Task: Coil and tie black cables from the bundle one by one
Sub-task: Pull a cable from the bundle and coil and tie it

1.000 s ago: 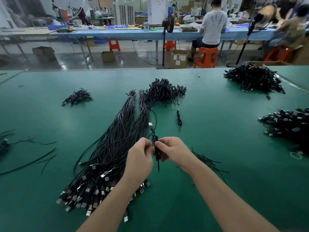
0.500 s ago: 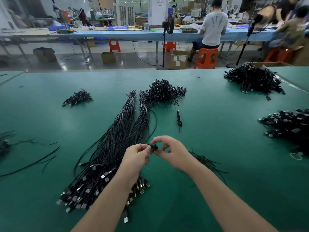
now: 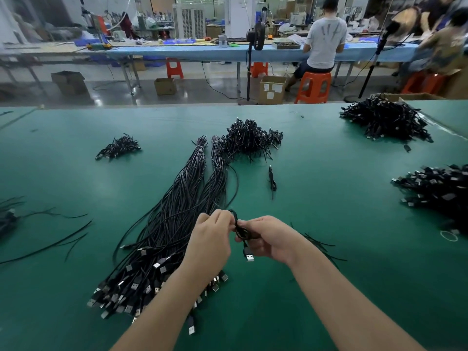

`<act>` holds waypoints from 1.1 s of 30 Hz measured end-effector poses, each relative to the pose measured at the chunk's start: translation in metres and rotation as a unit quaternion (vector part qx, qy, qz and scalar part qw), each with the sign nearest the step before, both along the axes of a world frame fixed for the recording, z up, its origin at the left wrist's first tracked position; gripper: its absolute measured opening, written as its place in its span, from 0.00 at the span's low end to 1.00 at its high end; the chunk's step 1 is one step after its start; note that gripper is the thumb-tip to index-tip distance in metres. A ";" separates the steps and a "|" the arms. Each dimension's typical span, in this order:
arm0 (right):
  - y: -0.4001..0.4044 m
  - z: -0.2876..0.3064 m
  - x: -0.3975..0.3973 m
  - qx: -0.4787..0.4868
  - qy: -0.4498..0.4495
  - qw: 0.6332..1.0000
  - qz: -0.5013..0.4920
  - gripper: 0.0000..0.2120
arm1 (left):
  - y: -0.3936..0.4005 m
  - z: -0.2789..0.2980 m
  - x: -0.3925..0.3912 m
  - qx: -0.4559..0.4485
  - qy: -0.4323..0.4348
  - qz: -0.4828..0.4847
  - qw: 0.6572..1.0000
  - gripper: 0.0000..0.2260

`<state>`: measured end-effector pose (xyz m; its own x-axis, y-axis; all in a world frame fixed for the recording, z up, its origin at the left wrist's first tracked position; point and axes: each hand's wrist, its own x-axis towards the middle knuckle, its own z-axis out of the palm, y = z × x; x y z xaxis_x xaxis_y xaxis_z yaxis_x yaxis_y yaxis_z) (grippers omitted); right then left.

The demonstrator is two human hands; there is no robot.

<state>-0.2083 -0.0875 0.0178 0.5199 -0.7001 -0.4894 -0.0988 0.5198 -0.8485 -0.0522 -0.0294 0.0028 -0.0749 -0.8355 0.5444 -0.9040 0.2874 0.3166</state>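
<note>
No brand names or text I can actually read anywhere. The cardboard box [image 3: 271, 89] near the top middle has pale labels stuck on it, but the print is too small to make out.

The cable [image 3: 241, 233] being worked on sits just below the middle of the frame, held up off the table between both hands. The left hand [image 3: 211, 240] has its fingertips pinched together on the top of the little coil, and the right hand [image 3: 269, 238] has thumb and fingers curled around the coil's lower part from the right side. The loop pokes up between the two sets of fingertips, and the USB plug [image 3: 249, 256] dangles below the right thumb, silver metal shell at the end of a black moulded body.

The big bundle [image 3: 162, 239] of loose cables runs from lower left up toward the centre top of the table [image 3: 316, 287], long thin glossy black cords fanning out into a mess of silver-tipped plugs at the bottom, partly under the left forearm. At its far end there's a spiky pile of tied cables [image 3: 249, 141]. One single tied cable [image 3: 272, 179] lies alone just right of the bundle. Smaller pile [image 3: 117, 148] at upper left, bigger heaps at upper right [image 3: 385, 120] and on the right edge [image 3: 435, 188]. Thin black twist ties [image 3: 316, 243] lie scattered right behind the right wrist, more on the left [image 3: 50, 239].

Table top is a smooth green mat. A person in a grey shirt [image 3: 325, 39] sits on an orange plastic stool [image 3: 314, 87] at a blue bench up top.
</note>
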 end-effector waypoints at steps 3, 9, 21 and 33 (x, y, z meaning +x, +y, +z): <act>-0.001 0.001 0.003 -0.079 0.058 0.995 -0.014 0.09 | 0.001 0.003 0.000 0.067 0.134 0.021 0.988 0.09; 0.001 0.002 -0.003 -0.358 0.173 0.917 0.035 0.15 | -0.011 0.009 0.005 0.296 0.462 0.087 0.832 0.04; 0.006 0.002 0.003 -0.315 0.173 0.933 0.020 0.10 | -0.010 0.007 -0.003 0.230 0.379 0.079 0.893 0.06; 0.001 -0.002 -0.001 -0.086 -0.025 0.996 0.012 0.09 | -0.003 0.004 -0.003 0.086 0.175 -0.006 0.981 0.04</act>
